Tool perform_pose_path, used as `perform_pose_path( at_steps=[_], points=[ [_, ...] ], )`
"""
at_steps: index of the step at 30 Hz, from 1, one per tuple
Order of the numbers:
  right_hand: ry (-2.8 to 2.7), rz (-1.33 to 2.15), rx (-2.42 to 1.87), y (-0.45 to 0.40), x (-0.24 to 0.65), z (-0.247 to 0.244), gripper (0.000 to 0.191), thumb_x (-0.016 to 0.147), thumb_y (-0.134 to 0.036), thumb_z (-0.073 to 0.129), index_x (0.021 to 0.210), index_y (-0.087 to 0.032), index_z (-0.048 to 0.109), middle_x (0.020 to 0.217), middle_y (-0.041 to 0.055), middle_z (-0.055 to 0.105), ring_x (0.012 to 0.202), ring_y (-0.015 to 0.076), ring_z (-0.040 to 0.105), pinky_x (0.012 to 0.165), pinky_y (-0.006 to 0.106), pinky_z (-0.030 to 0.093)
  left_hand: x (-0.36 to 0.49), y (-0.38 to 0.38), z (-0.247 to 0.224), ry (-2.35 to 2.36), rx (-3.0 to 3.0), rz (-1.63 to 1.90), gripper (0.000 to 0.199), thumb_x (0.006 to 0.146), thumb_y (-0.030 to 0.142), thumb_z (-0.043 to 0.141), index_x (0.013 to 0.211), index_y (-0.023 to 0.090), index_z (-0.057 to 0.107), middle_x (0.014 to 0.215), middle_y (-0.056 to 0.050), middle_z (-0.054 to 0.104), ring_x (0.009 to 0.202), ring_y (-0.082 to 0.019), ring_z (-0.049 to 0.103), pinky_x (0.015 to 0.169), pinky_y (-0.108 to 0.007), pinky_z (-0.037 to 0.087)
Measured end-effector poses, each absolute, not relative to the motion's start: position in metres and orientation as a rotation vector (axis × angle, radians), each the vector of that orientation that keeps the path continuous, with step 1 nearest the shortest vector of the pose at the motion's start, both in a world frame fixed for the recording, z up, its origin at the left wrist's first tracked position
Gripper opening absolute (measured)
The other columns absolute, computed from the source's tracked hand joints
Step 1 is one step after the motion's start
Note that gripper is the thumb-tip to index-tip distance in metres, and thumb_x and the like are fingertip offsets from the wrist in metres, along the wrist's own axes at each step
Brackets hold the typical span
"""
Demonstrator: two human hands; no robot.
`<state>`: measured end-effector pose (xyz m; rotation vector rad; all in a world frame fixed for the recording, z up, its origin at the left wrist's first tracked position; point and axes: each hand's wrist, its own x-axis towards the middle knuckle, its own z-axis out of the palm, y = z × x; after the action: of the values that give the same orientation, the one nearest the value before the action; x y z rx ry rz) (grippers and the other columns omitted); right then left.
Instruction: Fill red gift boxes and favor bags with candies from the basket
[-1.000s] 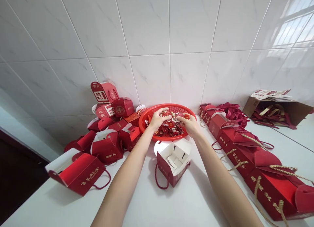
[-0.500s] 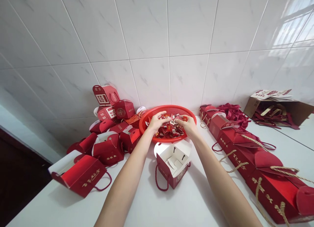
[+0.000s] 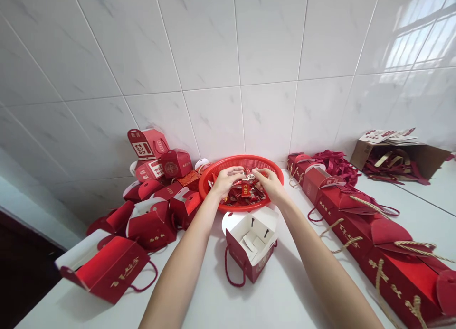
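Over the red plastic basket (image 3: 204,189), my left hand (image 3: 227,182) has its fingers and thumb drawn together; what lies between them, if anything, I cannot make out. My right hand (image 3: 270,184) faces it, pinching a red-and-white wrapped candy (image 3: 250,176) by thumb and fingertips. Small red-wrapped candies (image 3: 245,191) lie beneath both hands inside the basket. Between my forearms stands an open red gift box (image 3: 238,248), white inside, with a dark red cord handle hanging from its side.
Several open red gift boxes (image 3: 151,227) are piled on the left. Along the right runs a row of closed red boxes (image 3: 342,229) with rope handles. Behind it are dark red ribbons (image 3: 337,166) and a cardboard box (image 3: 431,163) holding more. A tiled wall (image 3: 213,115) backs the white table.
My left fingers have come closer together over the candies, and my right hand has stayed near the same spot. The whole view has shifted slightly.
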<state>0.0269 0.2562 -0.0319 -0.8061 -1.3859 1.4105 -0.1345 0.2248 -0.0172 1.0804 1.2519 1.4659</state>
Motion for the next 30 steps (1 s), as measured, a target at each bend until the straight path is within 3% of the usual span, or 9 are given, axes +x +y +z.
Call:
perform_pose_path(
  at_steps=[5,9,14,19,23,30],
  points=[
    [-1.369,1.419,-0.869,0.258,0.026,-0.030,0.039,0.080,-0.059,0.062,0.084,-0.020,0.060,0.076,0.0005,0.063,0.060,0.0123,0.052,0.054,0.025,0.040,-0.135,0.224,-0.016,1.259,0.995,1.618,0.037,0.054,0.018,0.086,0.088,0.017,0.071,0.094,-0.005,0.075,0.094,-0.020,0.069,0.086,-0.034,0.055],
    [-1.414,1.455,-0.826,0.256,0.026,-0.029,0.038,0.081,-0.059,0.062,0.085,-0.021,0.066,0.086,0.0019,0.069,0.081,0.0173,0.062,0.069,0.026,0.049,-0.135,0.227,-0.018,1.176,1.072,1.684,0.038,0.053,0.020,0.087,0.087,0.016,0.071,0.099,-0.007,0.075,0.101,-0.023,0.068,0.092,-0.036,0.052],
    [-1.500,1.532,-0.705,0.251,0.027,-0.027,0.040,0.079,-0.057,0.068,0.091,-0.018,0.072,0.094,0.0045,0.073,0.091,0.0201,0.066,0.082,0.030,0.052,-0.134,0.228,-0.018,1.080,1.199,1.717,0.038,0.056,0.027,0.085,0.090,0.017,0.072,0.105,-0.007,0.073,0.105,-0.023,0.066,0.097,-0.038,0.049],
    [-1.477,1.622,-0.684,0.247,0.027,-0.025,0.032,0.080,-0.048,0.073,0.089,-0.017,0.073,0.091,0.0054,0.074,0.081,0.0186,0.070,0.073,0.029,0.056,-0.132,0.226,-0.016,1.040,1.266,1.669,0.041,0.057,0.029,0.085,0.095,0.018,0.072,0.110,-0.007,0.072,0.107,-0.024,0.065,0.094,-0.037,0.050],
    [-1.438,1.679,-0.678,0.245,0.029,-0.022,0.026,0.081,-0.042,0.074,0.091,-0.018,0.070,0.087,0.0051,0.074,0.068,0.0190,0.072,0.063,0.030,0.059,-0.131,0.224,-0.015,1.058,1.336,1.632,0.046,0.058,0.028,0.085,0.101,0.020,0.073,0.118,-0.008,0.070,0.116,-0.026,0.061,0.100,-0.038,0.047],
    [-1.348,1.669,-0.628,0.249,0.030,-0.024,0.024,0.078,-0.037,0.076,0.094,-0.020,0.067,0.090,0.0029,0.073,0.063,0.0172,0.072,0.063,0.030,0.061,-0.130,0.225,-0.016,1.165,1.457,1.534,0.049,0.060,0.036,0.086,0.105,0.017,0.074,0.114,-0.009,0.073,0.112,-0.027,0.064,0.101,-0.039,0.046]
  ],
)
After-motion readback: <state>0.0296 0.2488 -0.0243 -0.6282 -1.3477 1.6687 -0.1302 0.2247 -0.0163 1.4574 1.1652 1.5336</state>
